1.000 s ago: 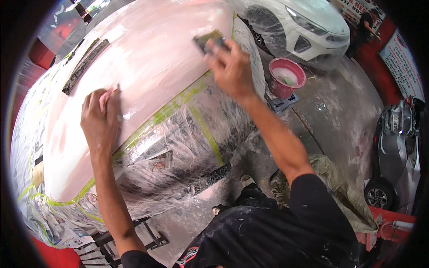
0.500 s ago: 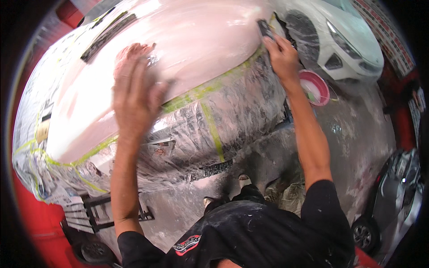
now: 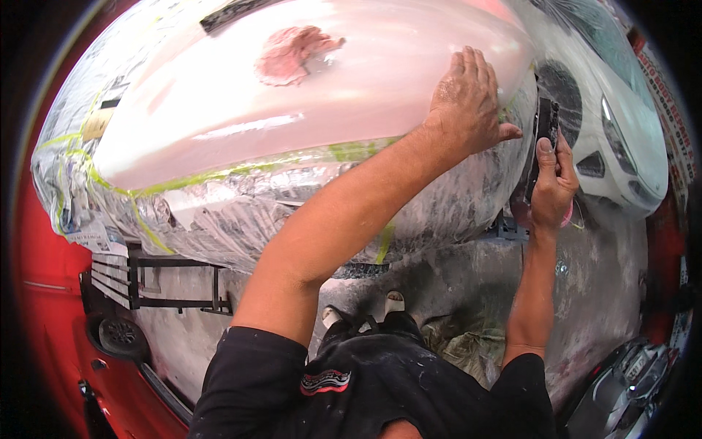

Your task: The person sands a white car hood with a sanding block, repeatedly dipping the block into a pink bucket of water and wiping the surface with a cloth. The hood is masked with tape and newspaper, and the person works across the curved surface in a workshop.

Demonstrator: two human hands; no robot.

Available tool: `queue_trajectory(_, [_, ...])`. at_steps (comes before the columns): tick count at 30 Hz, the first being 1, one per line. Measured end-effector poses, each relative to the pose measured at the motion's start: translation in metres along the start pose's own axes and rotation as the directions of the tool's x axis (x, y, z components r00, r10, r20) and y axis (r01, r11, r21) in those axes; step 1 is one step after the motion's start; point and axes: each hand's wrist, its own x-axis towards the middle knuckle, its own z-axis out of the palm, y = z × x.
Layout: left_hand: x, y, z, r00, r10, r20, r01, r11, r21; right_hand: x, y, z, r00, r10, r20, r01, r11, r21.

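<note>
My left hand [image 3: 468, 95] lies flat, fingers stretched, on the wet pink panel [image 3: 183, 110] near its right end. Off that end my right hand [image 3: 552, 179] grips a dark, upright sanding block [image 3: 545, 117] with thumb and fingers. A crumpled pink cloth [image 3: 292, 55] rests on the panel, and a long dark sanding board [image 3: 234, 11] lies farther back. Green masking tape [image 3: 219, 175] borders the panel along plastic sheeting [image 3: 446, 212] that covers the body below it.
A white car [image 3: 621, 175] stands at the right, with a mostly hidden pink bucket [image 3: 567, 214] below my right hand. A red car [image 3: 142, 399] and slatted metal stand [image 3: 131, 285] are at lower left. A grey vehicle [image 3: 614, 395] and crumpled sheet [image 3: 464, 344] lie lower right.
My left hand has left the pink cloth and moved right across the panel. My right hand and block have moved right and down to beside the panel's end. The view has shifted.
</note>
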Motion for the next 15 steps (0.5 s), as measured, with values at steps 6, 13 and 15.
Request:
queue_trajectory(6, [-0.056, -0.039, -0.026, 0.997, 0.058, -0.059, -0.057, 0.998, 0.009, -0.001, -0.016, 0.019, 0.990, -0.087, 0.115, 0.097, 0.992, -0.078])
queue_trajectory(13, [-0.097, -0.087, -0.037, 0.996, 0.078, -0.051, -0.079, 0.997, -0.006, -0.015, -0.046, 0.021, 0.971, -0.173, 0.165, 0.188, 0.979, -0.076])
queue_trajectory(15, [-0.106, -0.105, -0.048, 0.993, 0.111, -0.027, -0.112, 0.994, -0.021, -0.025, -0.060, 0.014, 0.969, -0.189, 0.159, 0.214, 0.964, -0.159])
